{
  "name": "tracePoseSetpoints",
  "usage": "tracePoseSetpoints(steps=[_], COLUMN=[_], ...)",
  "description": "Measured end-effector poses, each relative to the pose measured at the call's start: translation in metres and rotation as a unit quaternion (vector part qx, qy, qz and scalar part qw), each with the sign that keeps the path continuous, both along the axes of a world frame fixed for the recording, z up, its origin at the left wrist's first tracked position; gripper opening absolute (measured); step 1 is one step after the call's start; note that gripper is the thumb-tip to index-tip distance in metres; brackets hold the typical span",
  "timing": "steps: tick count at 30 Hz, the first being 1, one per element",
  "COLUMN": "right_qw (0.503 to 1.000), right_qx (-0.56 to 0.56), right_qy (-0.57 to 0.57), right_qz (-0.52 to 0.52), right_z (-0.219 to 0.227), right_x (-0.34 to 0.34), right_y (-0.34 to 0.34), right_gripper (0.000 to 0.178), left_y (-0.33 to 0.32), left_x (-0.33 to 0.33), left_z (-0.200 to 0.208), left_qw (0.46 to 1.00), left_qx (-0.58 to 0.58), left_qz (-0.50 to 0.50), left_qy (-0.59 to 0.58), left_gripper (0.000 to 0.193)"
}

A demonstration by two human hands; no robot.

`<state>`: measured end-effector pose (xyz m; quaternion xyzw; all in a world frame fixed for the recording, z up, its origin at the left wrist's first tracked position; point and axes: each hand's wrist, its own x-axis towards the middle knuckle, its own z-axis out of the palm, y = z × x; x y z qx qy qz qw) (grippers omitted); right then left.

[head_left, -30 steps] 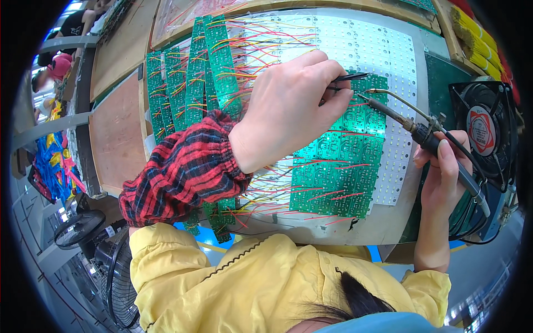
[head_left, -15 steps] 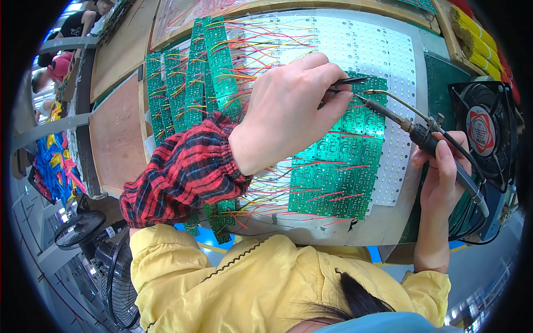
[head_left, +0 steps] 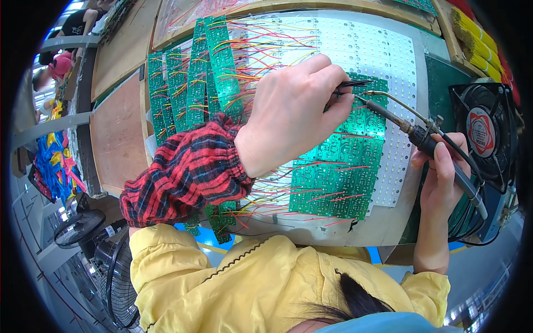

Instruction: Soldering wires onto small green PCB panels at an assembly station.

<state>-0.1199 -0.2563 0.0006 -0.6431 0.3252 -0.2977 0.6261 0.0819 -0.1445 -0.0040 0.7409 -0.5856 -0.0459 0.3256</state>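
Observation:
My left hand (head_left: 300,114) is closed on a small bunch of black wires (head_left: 355,84) over the upper part of a green circuit board panel (head_left: 333,186). In my right hand (head_left: 443,172) is a soldering iron (head_left: 428,143) with a thin curved metal tube clamped along it. Its tip points left and reaches close to my left fingertips; whether it touches a wire or the board cannot be made out. Red wires stick out across the panel, which lies on white boards (head_left: 391,175) dotted with small components. My left hand hides part of the panel.
Long green circuit board strips (head_left: 222,66) with red and yellow wires overlap at the left. A square black fan (head_left: 482,133) stands at the right. Yellow wire bundles (head_left: 474,41) lie at the far right, beyond a wooden edge. Cables hang below the fan.
My left hand has shifted slightly to the right with the black wires. The soldering iron and my right hand are almost unmoved.

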Motion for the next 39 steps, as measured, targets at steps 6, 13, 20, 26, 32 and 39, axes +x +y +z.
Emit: tracePoseSetpoints(steps=[6,13,20,26,32,39], right_qw=[1.0,0.998,0.997,0.996,0.996,0.996], right_qx=[0.021,0.013,0.007,0.008,0.008,0.027], right_qy=[-0.016,-0.048,-0.059,-0.055,-0.062,-0.043], right_qz=[-0.009,-0.031,-0.059,-0.072,-0.066,-0.075], right_z=[-0.003,-0.001,0.004,0.0,0.001,0.002], right_x=[0.003,-0.005,-0.008,-0.019,-0.023,-0.023], right_y=[-0.001,-0.001,-0.008,-0.014,-0.014,-0.012], right_gripper=[0.017,0.018,0.022,0.023,0.023,0.02], left_y=[-0.001,0.001,-0.001,0.001,0.005,-0.014], left_x=[0.0,-0.004,-0.002,0.017,0.037,-0.009], left_z=[-0.003,0.001,0.006,0.022,0.054,0.02], left_qw=[1.0,1.0,1.0,0.998,0.977,0.998], left_qx=[0.009,0.008,0.018,-0.019,-0.1,0.036], left_qz=[0.007,0.013,0.011,0.035,0.068,-0.041], left_qy=[-0.008,-0.011,-0.015,0.054,-0.176,0.042], left_gripper=[0.012,0.012,0.014,0.008,0.01,0.014])
